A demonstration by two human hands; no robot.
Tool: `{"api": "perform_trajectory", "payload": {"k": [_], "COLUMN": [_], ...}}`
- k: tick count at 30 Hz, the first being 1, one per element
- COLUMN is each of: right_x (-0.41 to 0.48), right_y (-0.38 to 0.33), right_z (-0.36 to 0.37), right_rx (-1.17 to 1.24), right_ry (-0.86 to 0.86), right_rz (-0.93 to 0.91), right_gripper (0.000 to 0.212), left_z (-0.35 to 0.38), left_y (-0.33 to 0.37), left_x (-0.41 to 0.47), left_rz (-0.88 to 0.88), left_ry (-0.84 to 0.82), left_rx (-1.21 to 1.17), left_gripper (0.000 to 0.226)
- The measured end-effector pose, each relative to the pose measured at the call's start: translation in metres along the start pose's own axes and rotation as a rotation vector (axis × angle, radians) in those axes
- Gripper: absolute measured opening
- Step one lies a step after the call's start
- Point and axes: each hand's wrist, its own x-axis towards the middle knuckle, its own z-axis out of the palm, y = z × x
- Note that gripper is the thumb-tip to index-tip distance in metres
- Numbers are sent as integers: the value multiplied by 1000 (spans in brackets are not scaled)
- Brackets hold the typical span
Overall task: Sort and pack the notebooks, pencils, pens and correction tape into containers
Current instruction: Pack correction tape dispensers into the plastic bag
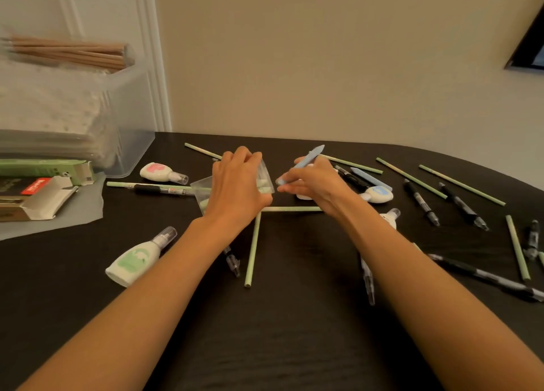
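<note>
On the dark tabletop, w/ the clear bin at far left, the left grip curls round a small clear bag. The right grip pinches a blue pen just beside it, tip up. Best way, prob.: left spreads the bag mouth & steadies it, right turns the pen end-on & slides it in w/o snagging the film.

Both bare forearms reach forward, hands near together. The left hand, palm down, grips a clear bag; the right hand pinches a blue pen.
</note>
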Motion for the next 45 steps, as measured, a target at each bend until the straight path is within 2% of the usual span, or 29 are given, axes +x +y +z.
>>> {"api": "perform_trajectory", "payload": {"k": [5,8,12,14,17,21,26,28,32,34,38,42,45], "right_x": [-27,-39,-51,-57,-63,-69,-75,-76,-74,-74,-77,-74,-70], "right_y": [14,18,24,25,27,29,31,33,33,36,36,31,25], "right_z": [-21,-28,-29,-29,-30,-29,-22,-18,-23,-29,-30,-36,-44], "right_rx": [450,556,467,410,343,349,332,267,189,174,90,249,310], "right_ry": [-7,-5,-76,-74,-62,-103,-211,-163,12,45,36,66,65], "right_rz": [-79,-120,-150,-170,-211,-206,-146,-180,-266,-301,-321,-263,-260], "right_gripper": [21,10,13,5,11,4,33,33,13,6,12,31,33], "left_z": [-4,-4,-5,-5,-7,-7,-7,-6,-8,-7,-5,-3,2], "left_y": [16,25,33,32,31,35,43,46,51,56,66,76,85], "left_x": [-16,-26,-39,-43,-47,-49,-52,-53,-53,-53,-47,-32,-20], "left_rz": [35,48,42,18,-17,-12,49,32,6,18,39,38,24], "left_ry": [-12,-23,-11,-1,10,-10,-46,-15,-12,-33,-33,-21,-27], "left_rx": [17,9,-30,-36,-25,-1,8,33,57,55,-8,-82,-101], "left_gripper": [69,70,67,66,66,63,65,61,61,62,66,72,71]}}
